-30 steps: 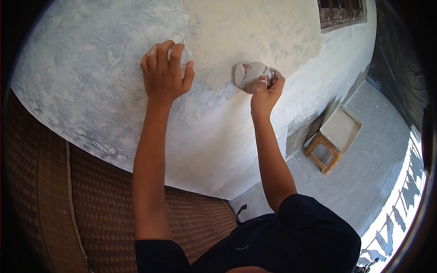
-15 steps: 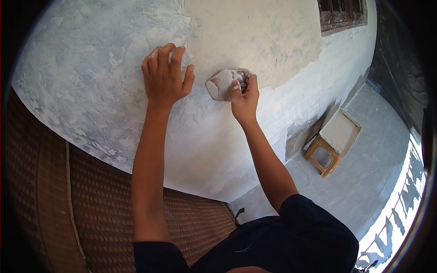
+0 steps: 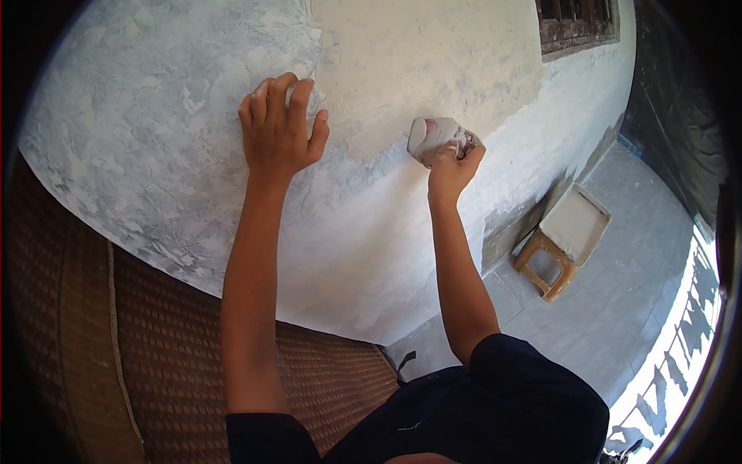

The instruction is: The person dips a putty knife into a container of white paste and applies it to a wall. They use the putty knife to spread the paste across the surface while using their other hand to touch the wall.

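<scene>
My left hand (image 3: 278,127) rests on the mottled grey-white part of the wall (image 3: 178,116), its fingers bent and spread, holding nothing. To its right, my right hand (image 3: 453,172) is closed on a flat putty scraper (image 3: 430,139), thumb on the near side. White, pasty residue covers the scraper and some of the fingers. The tool lies against or very close to the wall, by the lower edge of a cream-coloured patch (image 3: 425,69). My fingers hide its right end.
A yellowish-brown stool (image 3: 530,261) stands on the grey floor (image 3: 618,263), a pale shallow tray (image 3: 576,224) on top. A dark-framed window (image 3: 580,27) is at upper right. Brown woven panelling (image 3: 178,332) runs along the lower left. Dark sheeting (image 3: 672,116) hangs at far right.
My right hand has moved right along the wall with the scraper, which is now tilted differently. My left hand has stayed in the same place.
</scene>
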The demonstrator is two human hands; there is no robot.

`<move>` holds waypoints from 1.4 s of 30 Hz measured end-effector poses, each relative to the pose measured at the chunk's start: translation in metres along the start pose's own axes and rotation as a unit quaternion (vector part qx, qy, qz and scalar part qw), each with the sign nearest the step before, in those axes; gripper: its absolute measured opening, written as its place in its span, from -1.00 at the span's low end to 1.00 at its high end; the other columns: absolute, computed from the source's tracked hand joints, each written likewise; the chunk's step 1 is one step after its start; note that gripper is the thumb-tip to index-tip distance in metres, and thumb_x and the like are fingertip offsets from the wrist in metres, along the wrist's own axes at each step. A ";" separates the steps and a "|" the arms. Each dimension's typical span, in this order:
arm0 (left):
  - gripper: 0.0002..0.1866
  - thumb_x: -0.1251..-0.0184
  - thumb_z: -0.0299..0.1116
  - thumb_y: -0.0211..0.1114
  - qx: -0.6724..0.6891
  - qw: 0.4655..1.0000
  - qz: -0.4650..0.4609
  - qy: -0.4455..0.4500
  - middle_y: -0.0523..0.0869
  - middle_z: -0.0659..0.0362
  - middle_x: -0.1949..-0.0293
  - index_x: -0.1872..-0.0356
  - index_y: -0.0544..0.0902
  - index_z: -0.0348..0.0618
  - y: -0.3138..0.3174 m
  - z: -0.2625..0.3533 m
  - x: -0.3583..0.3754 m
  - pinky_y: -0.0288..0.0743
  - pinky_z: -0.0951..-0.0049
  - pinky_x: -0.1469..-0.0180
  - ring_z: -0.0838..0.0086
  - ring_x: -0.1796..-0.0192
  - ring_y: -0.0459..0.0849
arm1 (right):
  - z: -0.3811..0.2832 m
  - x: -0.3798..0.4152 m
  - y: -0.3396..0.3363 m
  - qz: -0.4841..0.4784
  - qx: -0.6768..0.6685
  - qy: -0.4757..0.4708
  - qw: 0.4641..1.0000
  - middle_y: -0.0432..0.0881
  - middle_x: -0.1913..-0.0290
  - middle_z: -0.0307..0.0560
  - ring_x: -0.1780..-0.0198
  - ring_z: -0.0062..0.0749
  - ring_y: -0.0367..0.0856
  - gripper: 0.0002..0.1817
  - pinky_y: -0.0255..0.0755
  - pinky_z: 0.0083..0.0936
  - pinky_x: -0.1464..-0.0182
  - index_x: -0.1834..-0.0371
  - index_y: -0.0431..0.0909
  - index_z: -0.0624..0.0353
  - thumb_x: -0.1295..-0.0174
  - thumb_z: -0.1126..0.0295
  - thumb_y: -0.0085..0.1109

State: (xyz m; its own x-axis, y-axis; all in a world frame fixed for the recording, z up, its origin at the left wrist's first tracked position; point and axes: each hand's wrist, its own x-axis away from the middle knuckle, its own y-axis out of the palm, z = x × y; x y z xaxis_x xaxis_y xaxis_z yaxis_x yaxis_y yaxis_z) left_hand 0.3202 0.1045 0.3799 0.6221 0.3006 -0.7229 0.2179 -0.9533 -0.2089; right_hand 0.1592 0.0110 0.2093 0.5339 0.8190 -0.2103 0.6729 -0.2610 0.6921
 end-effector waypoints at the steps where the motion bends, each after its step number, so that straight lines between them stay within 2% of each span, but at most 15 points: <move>1: -0.54 -0.15 -0.19 0.21 0.000 1.000 0.001 0.001 0.51 0.10 -0.05 -0.08 0.45 -0.07 0.000 0.000 0.000 0.16 0.10 -0.15 0.17 -0.11 0.40 | -0.001 0.003 -0.001 0.001 0.000 -0.001 1.000 0.46 0.16 -0.09 0.25 -0.60 0.40 -0.74 0.37 -0.64 0.15 -0.02 0.31 0.36 -0.27 0.61 -0.05; 3: -0.54 -0.16 -0.18 0.20 -0.007 1.000 -0.006 0.002 0.51 0.09 -0.05 -0.09 0.45 -0.07 0.000 0.000 0.000 0.16 0.10 -0.15 0.17 -0.10 0.40 | -0.003 0.010 0.001 -0.081 -0.014 -0.022 0.996 0.54 0.09 0.09 0.06 -0.33 0.54 -0.72 0.40 -0.46 -0.04 -0.05 0.33 0.38 -0.29 0.58 -0.03; 7: -0.54 -0.16 -0.18 0.20 0.001 1.000 -0.004 -0.001 0.51 0.09 -0.05 -0.09 0.45 -0.07 -0.002 0.001 0.000 0.16 0.10 -0.15 0.17 -0.10 0.40 | -0.010 0.028 0.014 -0.236 0.093 -0.061 0.965 0.55 0.13 0.05 0.15 -0.37 0.53 -0.76 0.41 -0.48 0.01 -0.01 0.38 0.37 -0.28 0.59 -0.02; 10: -0.53 -0.14 -0.18 0.21 -0.001 1.000 -0.001 -0.004 0.51 0.09 -0.05 -0.09 0.45 -0.07 -0.001 0.001 0.001 0.16 0.10 -0.15 0.16 -0.10 0.40 | -0.016 0.007 0.006 -0.044 0.054 0.004 0.998 0.54 0.16 0.06 0.18 -0.41 0.53 -0.77 0.45 -0.53 0.09 -0.02 0.33 0.38 -0.31 0.61 -0.08; 11: -0.53 -0.15 -0.18 0.20 -0.004 1.000 -0.003 -0.005 0.51 0.09 -0.05 -0.09 0.45 -0.07 0.000 0.001 0.001 0.16 0.10 -0.15 0.16 -0.10 0.40 | -0.008 0.001 0.004 0.006 -0.027 0.006 1.000 0.47 0.18 -0.06 0.21 -0.57 0.43 -0.72 0.37 -0.66 0.13 -0.07 0.31 0.38 -0.29 0.62 -0.10; 17: -0.53 -0.16 -0.17 0.19 0.002 1.000 -0.005 -0.009 0.51 0.10 -0.05 -0.10 0.44 -0.07 -0.001 0.002 0.000 0.17 0.10 -0.15 0.16 -0.10 0.40 | -0.011 0.029 0.016 -0.213 0.052 -0.052 0.974 0.54 0.12 0.07 0.12 -0.35 0.52 -0.72 0.40 -0.47 0.01 -0.05 0.38 0.36 -0.28 0.56 0.00; 22: -0.53 -0.16 -0.17 0.19 -0.002 1.000 0.001 -0.005 0.50 0.09 -0.05 -0.09 0.44 -0.08 0.000 0.001 0.000 0.17 0.10 -0.15 0.15 -0.10 0.40 | -0.008 0.005 0.000 0.044 0.012 0.039 0.998 0.51 0.12 0.08 0.13 -0.36 0.51 -0.70 0.40 -0.48 0.01 -0.08 0.28 0.40 -0.29 0.59 -0.05; 27: -0.55 -0.18 -0.16 0.18 0.002 1.000 -0.002 -0.003 0.51 0.08 -0.05 -0.09 0.44 -0.08 -0.001 0.001 -0.001 0.17 0.10 -0.14 0.14 -0.09 0.41 | -0.024 0.040 0.022 -0.166 0.038 0.000 0.985 0.52 0.19 0.02 0.13 -0.40 0.49 -0.72 0.39 -0.50 0.02 -0.04 0.32 0.40 -0.28 0.57 -0.02; 29: -0.55 -0.18 -0.16 0.18 0.004 1.000 -0.002 -0.004 0.51 0.08 -0.06 -0.09 0.44 -0.08 -0.002 0.001 0.000 0.17 0.10 -0.14 0.14 -0.09 0.41 | -0.024 0.044 0.032 -0.177 0.039 -0.039 0.983 0.52 0.23 0.00 0.15 -0.43 0.49 -0.76 0.38 -0.53 0.06 0.01 0.34 0.39 -0.27 0.56 -0.01; 32: -0.54 -0.18 -0.15 0.19 0.000 1.000 -0.001 -0.003 0.51 0.08 -0.05 -0.09 0.44 -0.08 -0.001 -0.001 0.000 0.17 0.10 -0.14 0.14 -0.09 0.41 | 0.006 0.018 0.015 0.004 -0.021 0.108 0.994 0.49 0.13 0.04 0.18 -0.40 0.48 -0.77 0.42 -0.50 0.07 0.00 0.31 0.38 -0.29 0.60 -0.12; 33: -0.54 -0.18 -0.15 0.19 -0.004 1.000 -0.001 -0.002 0.51 0.08 -0.05 -0.09 0.44 -0.08 0.000 -0.001 0.000 0.16 0.09 -0.14 0.14 -0.09 0.40 | -0.002 0.015 0.010 0.079 -0.057 0.130 0.987 0.44 0.24 -0.10 0.36 -0.62 0.39 -0.74 0.33 -0.69 0.35 -0.04 0.27 0.35 -0.29 0.62 -0.14; 35: -0.54 -0.18 -0.15 0.19 -0.006 1.000 -0.001 -0.004 0.51 0.08 -0.04 -0.09 0.44 -0.08 -0.001 0.000 0.000 0.16 0.10 -0.14 0.15 -0.09 0.40 | 0.000 0.017 0.006 0.076 -0.045 0.062 0.994 0.42 0.21 -0.09 0.36 -0.63 0.38 -0.75 0.34 -0.70 0.32 -0.03 0.26 0.35 -0.31 0.59 -0.11; 37: -0.54 -0.18 -0.15 0.19 -0.008 1.000 -0.002 -0.007 0.51 0.08 -0.04 -0.09 0.44 -0.08 0.000 0.000 -0.001 0.16 0.10 -0.14 0.15 -0.10 0.39 | -0.016 0.035 0.018 -0.057 -0.039 0.054 0.996 0.48 0.05 0.04 0.14 -0.43 0.47 -0.71 0.39 -0.51 0.02 -0.07 0.31 0.38 -0.28 0.59 -0.07; 39: -0.54 -0.18 -0.15 0.18 -0.004 1.000 0.000 -0.012 0.51 0.09 -0.04 -0.09 0.44 -0.08 -0.001 0.001 -0.001 0.16 0.11 -0.14 0.17 -0.10 0.39 | -0.023 0.048 0.032 -0.164 0.045 -0.030 0.985 0.53 0.08 0.08 0.08 -0.31 0.51 -0.66 0.36 -0.45 -0.04 -0.09 0.34 0.39 -0.24 0.59 0.01; 42: -0.54 -0.19 -0.14 0.18 -0.001 1.000 0.004 -0.012 0.51 0.10 -0.04 -0.10 0.44 -0.07 -0.001 0.000 0.000 0.16 0.11 -0.14 0.18 -0.09 0.39 | -0.002 0.031 0.028 -0.083 0.049 0.027 0.995 0.51 0.01 0.15 0.03 -0.23 0.52 -0.66 0.38 -0.41 -0.07 -0.11 0.31 0.39 -0.26 0.59 -0.03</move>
State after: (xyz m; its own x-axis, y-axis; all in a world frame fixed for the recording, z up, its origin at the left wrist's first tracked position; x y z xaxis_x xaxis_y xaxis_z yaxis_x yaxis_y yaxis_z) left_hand 0.3197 0.1058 0.3802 0.6057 0.2930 -0.7397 0.2146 -0.9554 -0.2028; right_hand 0.1934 0.0303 0.2239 0.3842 0.8808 -0.2768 0.7980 -0.1660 0.5794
